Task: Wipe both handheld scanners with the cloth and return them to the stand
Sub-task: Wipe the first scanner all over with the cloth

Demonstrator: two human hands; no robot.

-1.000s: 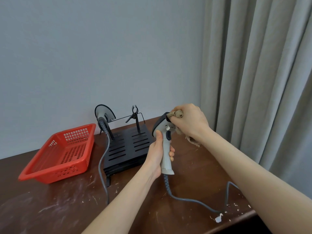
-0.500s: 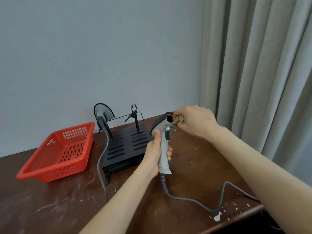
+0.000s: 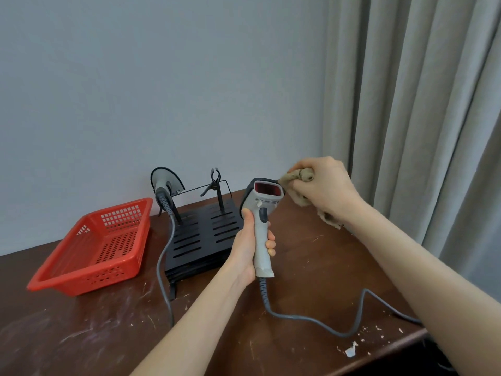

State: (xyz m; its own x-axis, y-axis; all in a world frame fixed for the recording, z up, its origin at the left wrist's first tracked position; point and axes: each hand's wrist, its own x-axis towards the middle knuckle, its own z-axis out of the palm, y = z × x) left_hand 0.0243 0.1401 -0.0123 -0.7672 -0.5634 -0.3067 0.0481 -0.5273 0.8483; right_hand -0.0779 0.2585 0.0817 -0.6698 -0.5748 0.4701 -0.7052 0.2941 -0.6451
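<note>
Left hand (image 3: 248,251) wrapped around the grip of a grey scanner (image 3: 261,213), held upright above the table (image 3: 311,267), red window facing the camera. Right hand (image 3: 322,185) clenched on a bunched tan cloth (image 3: 291,181), which touches the scanner head's right edge. Second scanner (image 3: 165,183) sits in the black stand (image 3: 203,234), left post. Red basket (image 3: 92,248) beside the stand.

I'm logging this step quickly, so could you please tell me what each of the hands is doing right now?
Left hand: grips the scanner by its handle.
Right hand: holds the bunched cloth.
</note>
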